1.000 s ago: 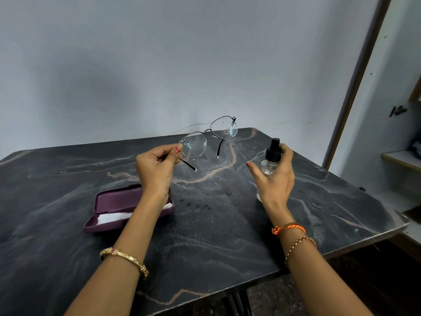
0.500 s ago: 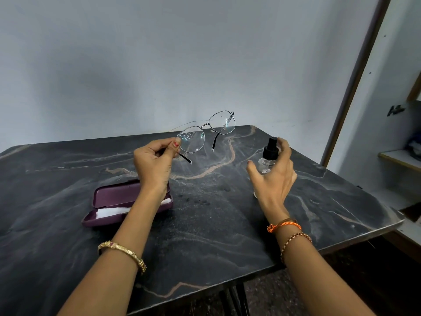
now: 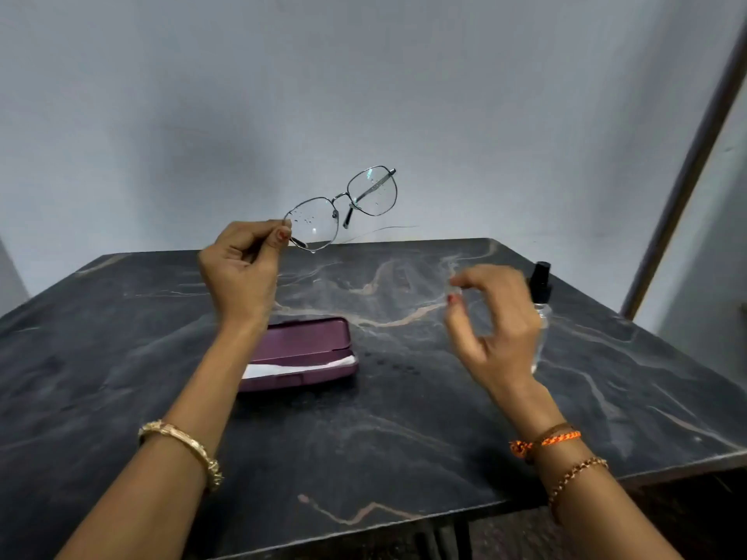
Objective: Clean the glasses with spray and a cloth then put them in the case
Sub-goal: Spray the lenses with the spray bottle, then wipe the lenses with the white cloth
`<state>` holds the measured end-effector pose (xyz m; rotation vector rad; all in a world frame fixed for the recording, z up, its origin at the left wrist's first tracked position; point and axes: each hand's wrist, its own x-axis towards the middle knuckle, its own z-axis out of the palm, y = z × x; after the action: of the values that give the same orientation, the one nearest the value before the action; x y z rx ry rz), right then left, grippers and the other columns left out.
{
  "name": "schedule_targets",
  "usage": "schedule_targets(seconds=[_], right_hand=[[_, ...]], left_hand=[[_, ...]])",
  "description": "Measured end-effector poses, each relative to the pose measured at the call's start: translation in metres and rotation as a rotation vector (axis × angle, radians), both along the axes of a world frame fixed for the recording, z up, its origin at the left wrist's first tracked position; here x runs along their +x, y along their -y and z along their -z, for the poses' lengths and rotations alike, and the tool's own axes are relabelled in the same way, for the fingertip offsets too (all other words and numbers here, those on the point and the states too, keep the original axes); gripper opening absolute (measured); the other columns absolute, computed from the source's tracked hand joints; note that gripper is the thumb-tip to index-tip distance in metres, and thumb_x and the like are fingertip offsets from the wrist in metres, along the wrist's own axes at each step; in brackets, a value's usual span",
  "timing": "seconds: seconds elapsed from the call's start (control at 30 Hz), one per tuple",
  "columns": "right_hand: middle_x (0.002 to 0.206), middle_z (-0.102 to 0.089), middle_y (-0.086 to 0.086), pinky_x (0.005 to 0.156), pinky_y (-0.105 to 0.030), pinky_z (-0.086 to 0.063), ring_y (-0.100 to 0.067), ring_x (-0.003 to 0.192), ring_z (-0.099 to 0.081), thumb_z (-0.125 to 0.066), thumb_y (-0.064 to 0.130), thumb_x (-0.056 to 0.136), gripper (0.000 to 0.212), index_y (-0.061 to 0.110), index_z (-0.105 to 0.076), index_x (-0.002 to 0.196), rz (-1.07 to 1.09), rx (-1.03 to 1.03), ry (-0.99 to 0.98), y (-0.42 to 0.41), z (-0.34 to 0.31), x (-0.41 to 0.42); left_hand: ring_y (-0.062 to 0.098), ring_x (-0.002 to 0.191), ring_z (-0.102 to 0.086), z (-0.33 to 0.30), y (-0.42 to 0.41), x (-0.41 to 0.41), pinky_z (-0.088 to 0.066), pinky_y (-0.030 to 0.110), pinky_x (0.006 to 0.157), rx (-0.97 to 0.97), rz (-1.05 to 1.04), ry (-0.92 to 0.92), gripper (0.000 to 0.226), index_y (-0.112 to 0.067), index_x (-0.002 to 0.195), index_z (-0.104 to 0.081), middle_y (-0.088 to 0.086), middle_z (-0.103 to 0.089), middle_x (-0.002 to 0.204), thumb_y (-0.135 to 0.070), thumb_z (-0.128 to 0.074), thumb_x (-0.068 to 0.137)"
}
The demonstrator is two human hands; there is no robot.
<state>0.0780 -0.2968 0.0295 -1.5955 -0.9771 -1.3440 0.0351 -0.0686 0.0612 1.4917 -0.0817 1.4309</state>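
The dark marble table [image 3: 404, 438] carries the open case [image 3: 307, 349] near its middle and the spray bottle [image 3: 541, 301] towards the right edge, standing upright and partly hidden behind the right hand [image 3: 497, 329]. Judging by the droplets on both lenses, the spraying looks done; the wiping, folding and casing are all left. The case lies with its lid raised at the back, and a white cloth [image 3: 299, 367] sits inside the lower half, so the cloth has not yet been taken out. The bottle is clear with a black pump top; how much liquid it holds cannot be told. The right hand hangs above the table just beside the bottle, fingers loosely curled and holding nothing, blurred at the tips. The left hand [image 3: 242, 268] is raised above the case and pinches the glasses [image 3: 343, 208] at the outer edge of one lens, so the frame juts up and to the right, clear of the table.
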Motion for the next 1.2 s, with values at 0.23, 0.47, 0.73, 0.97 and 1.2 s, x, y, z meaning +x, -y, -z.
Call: schedule_targets(seconds=[0.23,0.47,0.73,0.97,1.2], right_hand=[[0.075,-0.069,-0.002,0.06,-0.005,-0.041,-0.005,0.062,-0.058,-0.062,0.007,0.079,0.011,0.007,-0.072,0.084,-0.315,-0.64,-0.693,-0.074,-0.011,-0.007],[0.092,-0.074,-0.008,0.077,-0.027,-0.05,-0.016,0.082,-0.067,-0.063,0.012,0.08,0.017,0.01,-0.073,0.094,-0.24,-1.098,-0.711,-0.106,-0.025,0.005],[0.094,-0.072,-0.008,0.078,-0.028,-0.051,-0.013,0.075,-0.056,-0.065,0.013,0.079,0.019,0.01,-0.071,0.096,-0.118,-1.381,-0.719,-0.127,-0.022,0.0],[0.084,-0.071,-0.005,0.073,-0.033,-0.054,-0.021,0.078,-0.063,-0.07,0.016,0.073,0.015,0.014,-0.072,0.088,-0.044,-1.376,-0.714,-0.129,-0.017,-0.004],[0.059,-0.051,0.015,0.059,-0.024,-0.038,-0.014,0.073,-0.054,-0.066,0.019,0.074,0.008,0.024,-0.069,0.079,-0.019,-1.375,-0.674,-0.126,-0.014,-0.009]], left_hand=[[0.002,0.067,-0.061,0.023,-0.053,-0.021,-0.052,0.02,0.069,-0.015,-0.093,-0.047,0.015,-0.01,0.087,-0.067,-0.021,-0.066,0.065,-0.005,-0.068,0.074],[0.0,0.063,-0.061,0.028,-0.064,-0.022,-0.052,0.017,0.065,-0.123,-0.042,-0.045,0.012,-0.016,0.078,-0.071,-0.013,-0.066,0.063,-0.006,-0.069,0.072],[0.004,0.069,-0.06,0.035,-0.056,-0.018,-0.051,0.018,0.067,-0.035,-0.037,-0.092,0.023,-0.002,0.095,-0.062,-0.002,-0.062,0.073,-0.001,-0.067,0.073],[0.015,0.069,-0.06,0.036,-0.057,-0.017,-0.054,0.033,0.07,-0.031,-0.03,-0.124,0.019,-0.007,0.092,-0.065,-0.018,-0.066,0.065,-0.005,-0.068,0.073],[0.014,0.069,-0.06,0.038,-0.055,-0.018,-0.054,0.036,0.071,-0.021,-0.04,-0.125,0.022,-0.004,0.095,-0.062,-0.003,-0.062,0.074,-0.005,-0.067,0.073]])
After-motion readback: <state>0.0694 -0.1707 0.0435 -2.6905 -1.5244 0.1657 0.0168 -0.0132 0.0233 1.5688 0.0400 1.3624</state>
